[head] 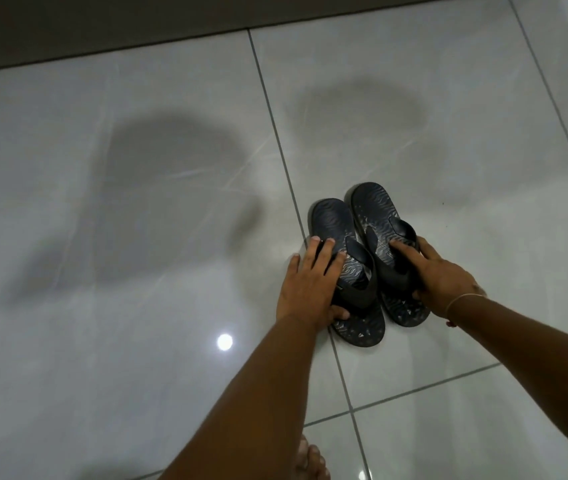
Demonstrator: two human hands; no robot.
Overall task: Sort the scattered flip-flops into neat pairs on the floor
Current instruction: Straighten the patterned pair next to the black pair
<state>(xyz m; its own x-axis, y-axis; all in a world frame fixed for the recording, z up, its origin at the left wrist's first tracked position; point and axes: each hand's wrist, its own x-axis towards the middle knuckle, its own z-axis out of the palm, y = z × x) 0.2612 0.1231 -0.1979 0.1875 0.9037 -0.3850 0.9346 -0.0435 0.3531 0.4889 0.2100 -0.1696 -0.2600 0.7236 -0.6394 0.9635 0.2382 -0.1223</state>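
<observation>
On floor tiles (137, 237), L hand (306, 282) & R hand (438, 271) each grip a flip-flop, bare foot (310, 459) nearby

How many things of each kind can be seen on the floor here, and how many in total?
Dark flip-flops: 2, the left flip-flop and the right flip-flop, side by side
Hands: 2, the left hand and the right hand, one on each
Bare foot: 1, the foot
Total: 5
</observation>
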